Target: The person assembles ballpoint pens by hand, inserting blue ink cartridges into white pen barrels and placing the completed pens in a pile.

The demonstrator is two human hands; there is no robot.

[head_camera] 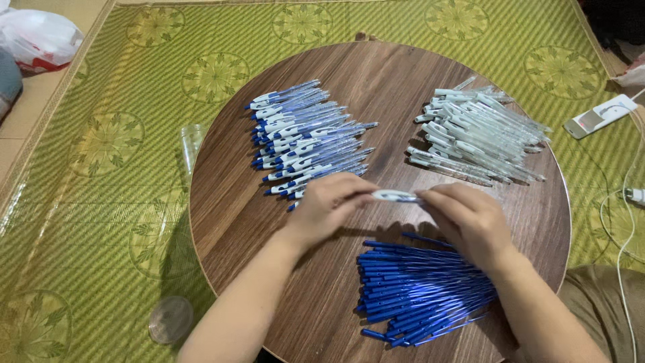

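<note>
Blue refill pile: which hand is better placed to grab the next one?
Right, probably. The right hand sits directly over the blue refill pile, nearly touching its top. The left hand is beside the assembled pens. Both hands pinch one pen barrel between them.

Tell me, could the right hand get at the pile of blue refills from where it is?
Probably yes. The right hand hovers just above the pile of blue refills with nothing between them, though it shares a white pen barrel with the left hand.

A crumpled white plastic bag with red patches (39,37) lies at the mat's far left corner, off the mat's edge.
</note>
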